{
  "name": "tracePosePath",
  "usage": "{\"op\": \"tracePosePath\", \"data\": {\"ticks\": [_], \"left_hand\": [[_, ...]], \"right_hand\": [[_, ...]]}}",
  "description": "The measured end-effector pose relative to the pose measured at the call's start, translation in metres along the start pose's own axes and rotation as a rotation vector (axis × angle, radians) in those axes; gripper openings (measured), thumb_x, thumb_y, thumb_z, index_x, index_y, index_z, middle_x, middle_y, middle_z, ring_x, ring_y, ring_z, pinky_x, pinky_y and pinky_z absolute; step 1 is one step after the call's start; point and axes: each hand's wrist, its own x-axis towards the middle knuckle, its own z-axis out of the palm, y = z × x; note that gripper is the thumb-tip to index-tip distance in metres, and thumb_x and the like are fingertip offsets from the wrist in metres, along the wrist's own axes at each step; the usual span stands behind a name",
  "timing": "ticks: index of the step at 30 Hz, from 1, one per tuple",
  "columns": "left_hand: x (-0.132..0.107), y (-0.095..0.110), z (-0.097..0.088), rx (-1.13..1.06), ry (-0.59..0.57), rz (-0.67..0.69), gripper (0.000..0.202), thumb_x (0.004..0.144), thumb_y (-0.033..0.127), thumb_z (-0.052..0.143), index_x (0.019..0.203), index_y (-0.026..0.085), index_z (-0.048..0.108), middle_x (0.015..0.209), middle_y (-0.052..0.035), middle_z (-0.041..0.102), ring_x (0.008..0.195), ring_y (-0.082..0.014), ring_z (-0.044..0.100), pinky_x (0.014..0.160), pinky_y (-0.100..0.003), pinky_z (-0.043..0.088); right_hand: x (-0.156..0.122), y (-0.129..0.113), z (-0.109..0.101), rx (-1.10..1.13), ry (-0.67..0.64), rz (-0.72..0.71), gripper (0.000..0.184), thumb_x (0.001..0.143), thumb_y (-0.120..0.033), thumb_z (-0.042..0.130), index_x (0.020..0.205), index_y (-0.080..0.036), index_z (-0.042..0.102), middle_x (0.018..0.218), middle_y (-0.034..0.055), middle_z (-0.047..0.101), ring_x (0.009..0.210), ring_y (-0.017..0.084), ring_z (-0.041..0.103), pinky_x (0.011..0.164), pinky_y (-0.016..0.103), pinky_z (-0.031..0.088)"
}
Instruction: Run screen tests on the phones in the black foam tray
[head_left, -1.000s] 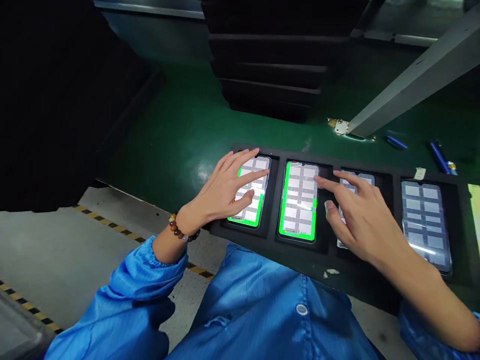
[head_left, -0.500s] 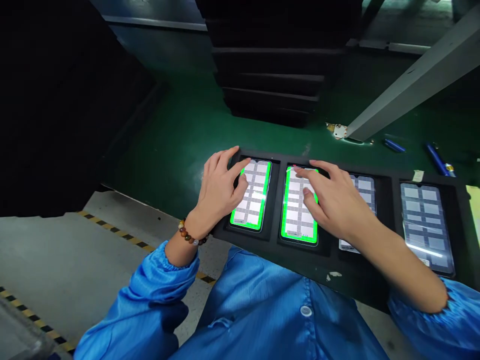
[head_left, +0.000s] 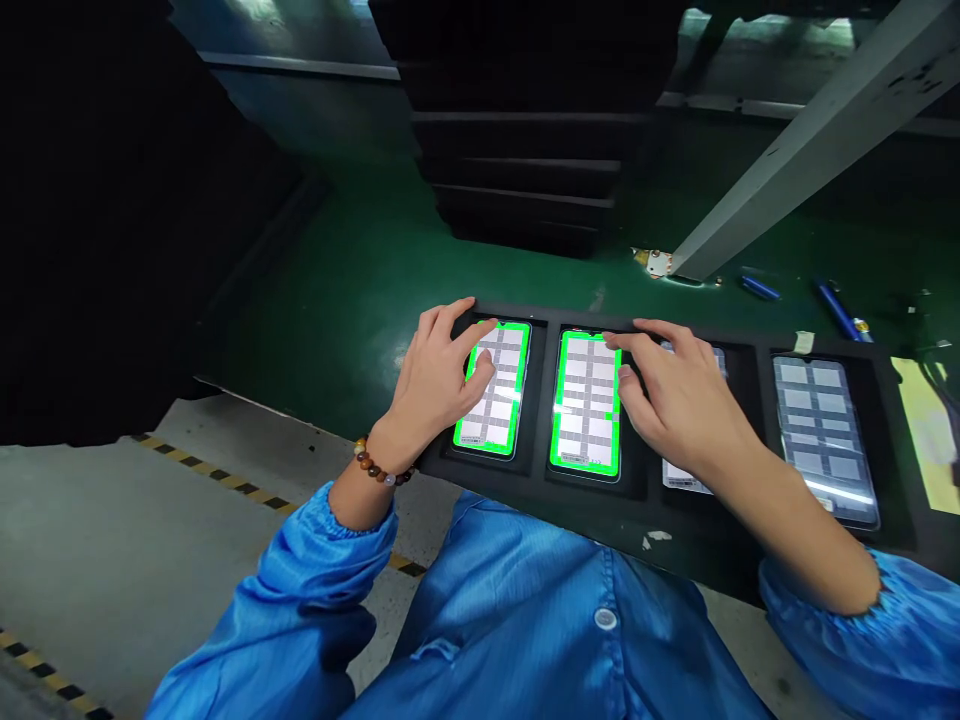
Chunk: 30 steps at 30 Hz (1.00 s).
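Observation:
My left hand (head_left: 444, 372) lies over the left edge of the leftmost phone (head_left: 505, 390), fingers spread, index fingertip by the top of its screen. A green border frames white and grey blocks on that screen. My right hand (head_left: 675, 395) hovers at the right side of the second phone (head_left: 585, 400), its index fingertip at the upper right corner and the thumb bent near the edge. Green also rims most of this screen. Partly hidden under my right hand is a third phone (head_left: 681, 476); a fourth phone (head_left: 823, 430) shows blocks without green. All rest in a black tray (head_left: 539, 410).
The tray lies along the near edge of a green table (head_left: 360, 270). Black curtains (head_left: 517, 150) hang behind and at left. A grey post (head_left: 780, 160) rises behind, near blue pens (head_left: 836, 310). Yellow paper (head_left: 926, 430) lies at far right.
My right index fingertip has slid rightward along the top of the second phone, and green now covers more of its top border. My left hand stays nearly still. The view has shifted slightly right.

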Motion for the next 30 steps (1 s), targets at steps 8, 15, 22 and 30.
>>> {"op": "tracePosePath", "data": {"ticks": [8, 15, 22, 30], "left_hand": [[-0.009, 0.001, -0.003, -0.042, 0.002, 0.094, 0.041, 0.102, 0.026, 0.057, 0.138, 0.026, 0.076, 0.162, -0.0124, 0.058, 0.145, -0.0363, 0.051, 0.117, -0.062, 0.053], [-0.046, 0.002, -0.015, -0.072, 0.011, 0.226, 0.040, 0.098, 0.024, 0.062, 0.134, 0.023, 0.078, 0.156, -0.0141, 0.063, 0.139, -0.0350, 0.055, 0.116, -0.060, 0.053], [-0.088, 0.001, -0.020, -0.110, 0.058, 0.291, 0.039, 0.092, 0.023, 0.067, 0.128, 0.027, 0.080, 0.149, -0.0122, 0.070, 0.136, -0.0357, 0.060, 0.121, -0.066, 0.046], [-0.103, 0.002, -0.017, -0.126, 0.090, 0.314, 0.036, 0.091, 0.025, 0.066, 0.123, 0.032, 0.082, 0.143, -0.0078, 0.075, 0.132, -0.0336, 0.063, 0.124, -0.067, 0.041]], "right_hand": [[-0.007, -0.009, 0.005, 0.061, -0.024, -0.096, 0.039, 0.111, -0.025, 0.042, 0.142, -0.019, 0.065, 0.144, 0.0146, 0.072, 0.150, 0.037, 0.053, 0.117, 0.060, 0.047], [-0.048, -0.021, 0.005, 0.056, -0.018, -0.236, 0.043, 0.106, -0.016, 0.049, 0.148, -0.015, 0.058, 0.145, 0.0123, 0.072, 0.144, 0.035, 0.055, 0.112, 0.052, 0.047], [-0.087, -0.041, 0.001, 0.085, -0.029, -0.326, 0.044, 0.103, -0.011, 0.051, 0.147, -0.012, 0.058, 0.147, 0.0117, 0.072, 0.144, 0.033, 0.052, 0.114, 0.050, 0.042], [-0.102, -0.049, -0.001, 0.107, -0.028, -0.326, 0.040, 0.102, -0.009, 0.052, 0.141, -0.011, 0.061, 0.146, 0.0119, 0.073, 0.143, 0.033, 0.052, 0.118, 0.052, 0.040]]}}
